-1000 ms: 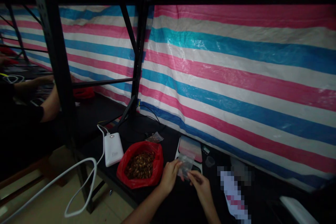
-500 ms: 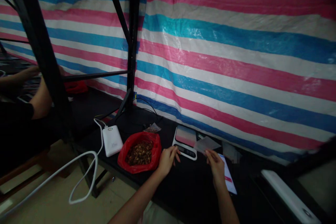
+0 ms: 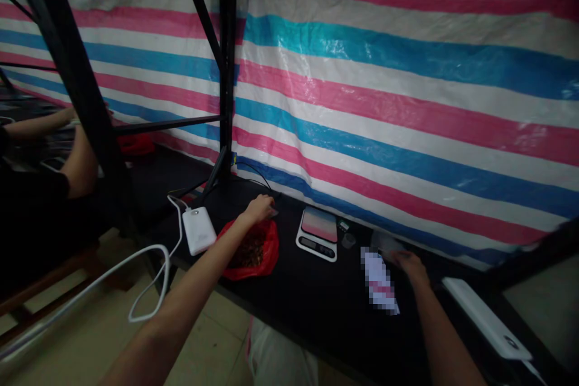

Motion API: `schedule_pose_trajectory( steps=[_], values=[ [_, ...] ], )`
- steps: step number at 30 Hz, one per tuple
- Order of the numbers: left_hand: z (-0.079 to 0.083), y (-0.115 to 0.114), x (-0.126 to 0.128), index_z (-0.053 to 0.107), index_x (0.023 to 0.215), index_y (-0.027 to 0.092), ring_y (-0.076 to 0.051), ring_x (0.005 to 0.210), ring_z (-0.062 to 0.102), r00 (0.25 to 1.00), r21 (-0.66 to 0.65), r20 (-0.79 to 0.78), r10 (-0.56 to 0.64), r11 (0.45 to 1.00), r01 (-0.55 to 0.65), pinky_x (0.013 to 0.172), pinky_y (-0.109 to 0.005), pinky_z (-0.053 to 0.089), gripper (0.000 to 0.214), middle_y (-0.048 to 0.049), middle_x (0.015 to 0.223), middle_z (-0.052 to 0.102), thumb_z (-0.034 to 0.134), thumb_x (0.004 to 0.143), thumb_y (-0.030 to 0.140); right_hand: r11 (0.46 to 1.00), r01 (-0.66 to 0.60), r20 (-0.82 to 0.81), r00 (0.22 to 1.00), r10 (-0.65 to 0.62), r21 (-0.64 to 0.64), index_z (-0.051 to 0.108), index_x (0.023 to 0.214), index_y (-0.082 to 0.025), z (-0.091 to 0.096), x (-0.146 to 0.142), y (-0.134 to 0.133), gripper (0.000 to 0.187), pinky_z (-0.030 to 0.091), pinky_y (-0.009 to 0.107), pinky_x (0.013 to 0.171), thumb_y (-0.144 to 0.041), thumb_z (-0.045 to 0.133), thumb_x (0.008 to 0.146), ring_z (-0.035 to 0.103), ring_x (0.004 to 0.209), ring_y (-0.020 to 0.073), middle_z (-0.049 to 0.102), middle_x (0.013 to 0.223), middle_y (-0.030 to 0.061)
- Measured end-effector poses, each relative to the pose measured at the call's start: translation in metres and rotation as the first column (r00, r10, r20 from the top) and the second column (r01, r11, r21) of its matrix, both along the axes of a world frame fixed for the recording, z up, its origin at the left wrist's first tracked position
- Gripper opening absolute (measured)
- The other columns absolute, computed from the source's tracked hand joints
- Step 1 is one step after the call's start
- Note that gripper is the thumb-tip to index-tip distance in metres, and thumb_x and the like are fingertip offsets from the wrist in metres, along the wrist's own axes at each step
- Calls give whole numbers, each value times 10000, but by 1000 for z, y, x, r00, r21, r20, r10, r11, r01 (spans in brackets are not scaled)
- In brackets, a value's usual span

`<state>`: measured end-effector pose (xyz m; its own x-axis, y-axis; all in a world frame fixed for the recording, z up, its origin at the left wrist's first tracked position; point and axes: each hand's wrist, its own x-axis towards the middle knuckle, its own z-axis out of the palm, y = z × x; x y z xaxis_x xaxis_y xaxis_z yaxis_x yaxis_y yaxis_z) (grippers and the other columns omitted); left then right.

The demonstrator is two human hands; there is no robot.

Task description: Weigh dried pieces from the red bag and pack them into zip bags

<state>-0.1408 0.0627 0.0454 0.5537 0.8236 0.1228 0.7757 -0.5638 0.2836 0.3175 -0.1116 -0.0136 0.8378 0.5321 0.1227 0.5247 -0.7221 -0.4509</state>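
Observation:
My left hand (image 3: 259, 208) reaches over the red bag (image 3: 265, 251) of brown pieces to a small clear packet lying behind it; its fingers are curled down onto the packet, and whether they grip it is unclear. My right hand (image 3: 409, 263) rests at the right on the black table (image 3: 316, 295), fingers bent over clear plastic bags (image 3: 384, 242) beside a blurred paper (image 3: 379, 280). A small digital scale (image 3: 318, 232) stands between the two hands.
A white power bank (image 3: 199, 230) with a white cable (image 3: 145, 277) lies left of the red bag. A striped tarp (image 3: 384, 102) hangs behind the table. A black rack post (image 3: 227, 66) rises at the back. Another person's arms (image 3: 67, 157) work at the far left. A white device (image 3: 486, 316) lies at the right.
My left hand went from beside the scale forward over the red bag to the packet behind it. My right hand carried the clear bag rightward and down to the table.

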Motion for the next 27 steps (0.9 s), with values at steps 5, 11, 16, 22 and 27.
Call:
schedule_pose_trajectory(
  steps=[5, 11, 16, 22, 27],
  values=[
    [-27, 28, -8, 598, 1003, 183, -255, 989, 524, 990, -83, -140, 25, 996, -37, 815, -333, 394, 293, -113, 1032, 606, 583, 732, 294, 987, 157, 45, 987, -155, -40, 557, 1046, -175, 13, -16, -7, 493, 443, 401, 600, -527, 445, 720, 596, 861, 355, 619, 928, 215],
    [-29, 41, 5, 490, 1170, 237, -313, 1114, 408, 987, -80, -153, -42, 996, 30, 872, -441, 328, 592, -138, 1183, 515, 695, 615, 263, 975, -140, 177, 978, 109, 174, 547, 971, -214, 41, -79, -8, 336, 365, 308, 532, -441, 417, 761, 585, 662, 243, 635, 805, 103],
    [-23, 43, 21, 636, 932, 241, -305, 1031, 481, 976, -108, -184, -114, 990, 95, 849, -454, 336, 425, -115, 1084, 574, 732, 531, 137, 785, -479, 166, 877, 452, 392, 561, 908, -185, 44, -159, 2, 329, 354, 255, 530, -439, 406, 766, 535, 555, 167, 589, 646, 25],
    [-11, 31, 21, 650, 737, 97, -313, 989, 496, 988, 28, -148, -38, 999, 43, 894, -439, 282, 127, -182, 901, 621, 669, 612, 112, 641, -576, 2, 745, 667, 507, 594, 842, -201, 17, -216, 22, 271, 392, 251, 581, -413, 458, 743, 564, 624, 162, 628, 731, 21],
    [19, 28, 4, 637, 726, 107, -257, 930, 547, 1000, 96, -15, -26, 995, 27, 840, -340, 357, 66, -146, 859, 641, 610, 682, 149, 572, -551, -109, 655, 747, 607, 617, 816, -173, 5, -242, 33, 318, 396, 242, 535, -450, 504, 709, 556, 559, 150, 619, 656, 17]
  ],
)
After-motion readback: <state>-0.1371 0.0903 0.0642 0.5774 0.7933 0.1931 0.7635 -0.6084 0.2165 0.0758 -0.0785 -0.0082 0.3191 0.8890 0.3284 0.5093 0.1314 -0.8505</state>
